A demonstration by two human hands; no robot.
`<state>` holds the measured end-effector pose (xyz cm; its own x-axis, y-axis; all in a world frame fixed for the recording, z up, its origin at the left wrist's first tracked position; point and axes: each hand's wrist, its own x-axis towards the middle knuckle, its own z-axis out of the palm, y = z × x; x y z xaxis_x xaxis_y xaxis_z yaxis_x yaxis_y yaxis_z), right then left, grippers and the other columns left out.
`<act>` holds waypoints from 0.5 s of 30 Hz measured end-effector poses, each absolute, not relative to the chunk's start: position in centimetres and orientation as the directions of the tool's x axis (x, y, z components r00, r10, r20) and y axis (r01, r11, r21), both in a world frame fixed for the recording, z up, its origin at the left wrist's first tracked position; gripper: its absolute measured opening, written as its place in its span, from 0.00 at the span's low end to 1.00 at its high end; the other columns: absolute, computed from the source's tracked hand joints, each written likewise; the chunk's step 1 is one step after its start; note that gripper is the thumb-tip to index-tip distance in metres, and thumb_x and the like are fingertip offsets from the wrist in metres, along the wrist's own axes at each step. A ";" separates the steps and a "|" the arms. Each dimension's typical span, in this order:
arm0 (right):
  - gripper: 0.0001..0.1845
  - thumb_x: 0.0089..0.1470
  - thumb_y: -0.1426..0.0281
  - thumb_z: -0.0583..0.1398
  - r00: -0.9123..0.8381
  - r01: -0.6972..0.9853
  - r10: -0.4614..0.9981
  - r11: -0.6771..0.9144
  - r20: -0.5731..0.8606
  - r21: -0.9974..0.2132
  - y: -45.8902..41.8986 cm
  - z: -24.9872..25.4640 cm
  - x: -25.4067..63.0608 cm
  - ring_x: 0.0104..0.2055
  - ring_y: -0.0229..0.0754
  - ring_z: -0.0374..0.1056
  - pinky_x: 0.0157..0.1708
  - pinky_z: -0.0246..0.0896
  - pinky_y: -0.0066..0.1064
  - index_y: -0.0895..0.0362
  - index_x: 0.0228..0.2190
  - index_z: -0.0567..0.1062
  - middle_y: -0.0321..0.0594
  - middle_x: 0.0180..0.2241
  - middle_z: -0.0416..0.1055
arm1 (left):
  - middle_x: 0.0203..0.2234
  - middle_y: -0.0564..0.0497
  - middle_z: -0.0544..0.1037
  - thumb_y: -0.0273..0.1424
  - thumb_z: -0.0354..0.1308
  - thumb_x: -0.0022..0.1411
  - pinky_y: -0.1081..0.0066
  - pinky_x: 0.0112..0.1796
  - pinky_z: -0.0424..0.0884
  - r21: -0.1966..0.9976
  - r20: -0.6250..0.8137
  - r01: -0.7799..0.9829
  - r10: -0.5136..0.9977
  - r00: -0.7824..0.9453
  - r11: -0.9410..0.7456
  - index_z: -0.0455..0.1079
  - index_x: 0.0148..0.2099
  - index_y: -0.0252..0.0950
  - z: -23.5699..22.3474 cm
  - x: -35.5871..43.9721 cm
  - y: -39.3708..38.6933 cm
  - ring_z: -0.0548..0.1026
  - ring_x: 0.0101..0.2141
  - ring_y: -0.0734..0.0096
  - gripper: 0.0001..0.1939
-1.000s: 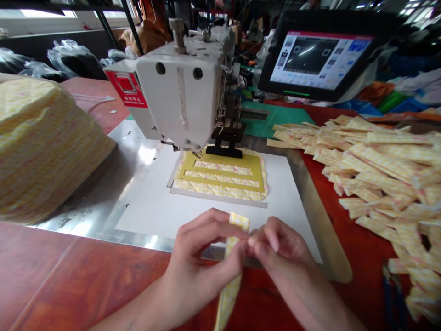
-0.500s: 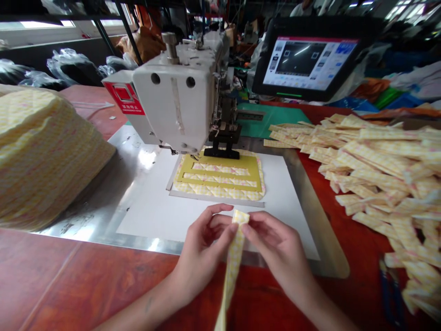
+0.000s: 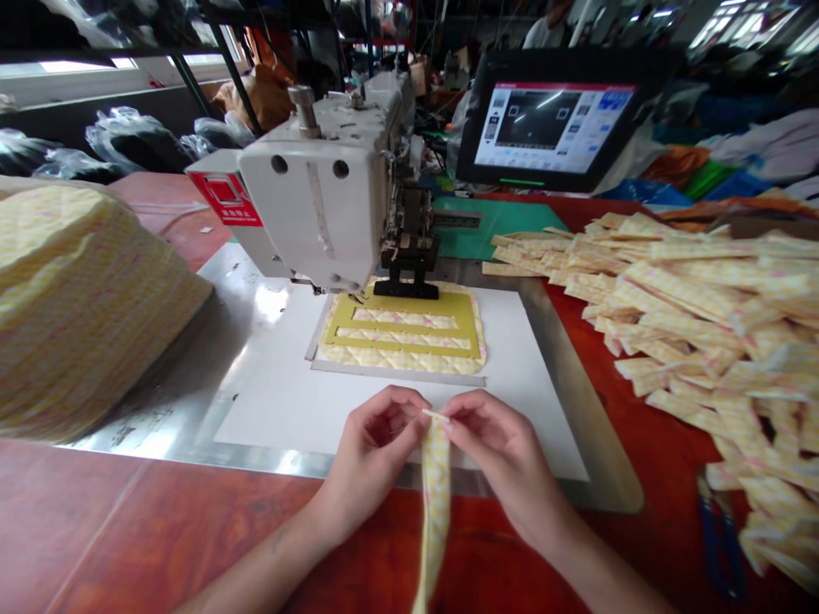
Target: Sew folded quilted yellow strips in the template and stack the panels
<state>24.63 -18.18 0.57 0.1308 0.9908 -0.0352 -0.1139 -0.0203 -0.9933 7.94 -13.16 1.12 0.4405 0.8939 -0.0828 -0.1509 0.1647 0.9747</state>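
A yellow-and-white checked fabric strip (image 3: 436,486) hangs from my fingers toward the table's front edge. My left hand (image 3: 384,452) pinches its top end from the left. From the right, my right hand (image 3: 496,443) pinches the same end, which is folded over. Beyond my hands, a quilted yellow checked fabric piece (image 3: 397,354) with rounded corners lies on the white sheet (image 3: 287,409). A yellow-green slotted template (image 3: 470,320) covers most of it. The black presser clamp (image 3: 406,290) of the sewing machine (image 3: 313,196) is over the template's back edge.
At left stands a tall stack of quilted fabric pieces (image 3: 90,315). A heap of checked strips (image 3: 697,307) spreads over the right side, with blue-handled snips (image 3: 720,546) in front. A lit control screen (image 3: 554,128) stands at the back right. A person (image 3: 547,30) is in the background.
The strip's top end, flat and facing up before, is now folded down to a thin edge between my fingertips. My hands have come slightly closer together. The view has shifted a little.
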 end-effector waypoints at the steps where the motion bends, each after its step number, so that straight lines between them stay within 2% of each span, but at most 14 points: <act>1: 0.03 0.59 0.67 0.66 0.138 -0.111 0.990 -0.019 -0.034 -0.994 -18.2 0.6 24.6 0.36 0.35 0.72 0.38 0.69 0.21 0.52 0.33 0.78 0.33 0.32 0.75 | 0.29 0.53 0.77 0.36 0.66 0.65 0.79 0.34 0.68 0.976 -0.083 -0.147 0.893 0.442 0.163 0.74 0.39 0.34 1.1 7.9 -13.2 0.72 0.31 0.76 0.10; 6: 0.04 0.58 0.68 0.66 0.151 -0.109 0.988 -0.019 -0.035 -0.994 -18.2 0.3 24.6 0.35 0.35 0.69 0.37 0.67 0.21 0.53 0.32 0.76 0.32 0.31 0.72 | 0.30 0.51 0.77 0.38 0.65 0.65 0.77 0.35 0.68 0.985 -0.083 -0.093 0.879 0.469 0.142 0.75 0.38 0.33 1.4 7.7 -13.2 0.72 0.32 0.74 0.12; 12: 0.04 0.60 0.67 0.64 0.122 -0.100 0.993 0.007 -0.005 -0.995 -18.2 0.2 24.7 0.38 0.36 0.71 0.41 0.68 0.22 0.53 0.33 0.75 0.33 0.33 0.73 | 0.29 0.51 0.78 0.37 0.66 0.64 0.76 0.35 0.71 0.989 -0.067 -0.088 0.898 0.435 0.116 0.76 0.36 0.33 1.3 7.6 -13.2 0.73 0.31 0.74 0.12; 15: 0.07 0.62 0.65 0.63 0.130 -0.068 0.991 0.009 0.000 -0.998 -18.2 0.5 24.7 0.38 0.37 0.72 0.41 0.68 0.23 0.53 0.32 0.76 0.35 0.33 0.74 | 0.32 0.49 0.79 0.36 0.66 0.64 0.76 0.36 0.72 0.988 -0.057 -0.102 0.895 0.443 0.114 0.76 0.38 0.33 1.0 7.7 -13.3 0.75 0.33 0.73 0.10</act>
<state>24.75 -18.18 0.45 0.1302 0.9915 0.0002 -0.0677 0.0091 -0.9977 7.71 -13.33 0.97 0.4433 0.8945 -0.0575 -0.1021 0.1141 0.9882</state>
